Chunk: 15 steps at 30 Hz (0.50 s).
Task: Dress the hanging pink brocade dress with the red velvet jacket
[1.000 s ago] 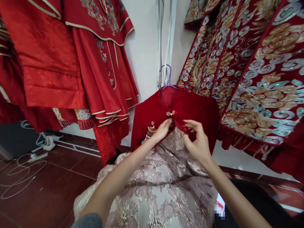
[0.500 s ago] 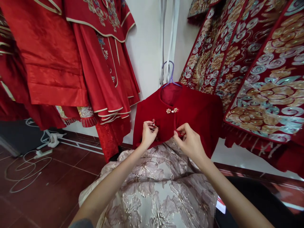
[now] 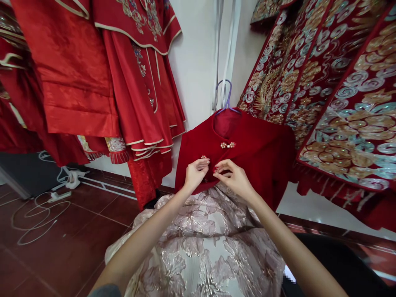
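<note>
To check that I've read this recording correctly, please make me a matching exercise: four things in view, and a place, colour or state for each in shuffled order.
Things:
1. Upper clasp
2. Hanger
3. Floral cloth
4. Swirl-patterned garment

Descriptions:
A. Hanging at the far right, fringed below
B. Pale and shiny, spread below the red jacket
C. Fastened, both halves joined
D. Purple

Right pairs: 1-C, 2-D, 3-B, 4-A

You are facing a pale wall [image 3: 196,62] beyond your grip, reddish-brown floor tiles [image 3: 74,227] spreading low to its left, white bars [image 3: 103,186] running above them, a dark boxy piece [image 3: 31,175] standing farther left.
</note>
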Tool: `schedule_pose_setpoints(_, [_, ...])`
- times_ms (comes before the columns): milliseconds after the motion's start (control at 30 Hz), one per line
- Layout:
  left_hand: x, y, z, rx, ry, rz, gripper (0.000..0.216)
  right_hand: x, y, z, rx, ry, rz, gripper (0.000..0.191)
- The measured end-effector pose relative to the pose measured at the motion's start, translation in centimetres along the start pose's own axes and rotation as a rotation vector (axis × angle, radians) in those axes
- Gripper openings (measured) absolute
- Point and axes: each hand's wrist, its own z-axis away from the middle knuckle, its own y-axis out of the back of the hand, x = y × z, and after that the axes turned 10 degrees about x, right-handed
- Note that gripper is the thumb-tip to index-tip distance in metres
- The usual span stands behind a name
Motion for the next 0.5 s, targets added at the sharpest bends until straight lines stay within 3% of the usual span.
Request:
schedule_pose_setpoints(233, [0.1, 0.1, -0.1, 0.034, -0.010, -0.007, 0.028, 0.8, -2.6, -3.3, 0.186, 0.035, 0.091, 0.017])
schedule_pose_setpoints(500, [0.0, -0.2, -0.4, 0.094, -0.007, -0.002, 0.026, 1.3, -2.8, -3.4, 0.158, 0.079, 0.168, 0.018])
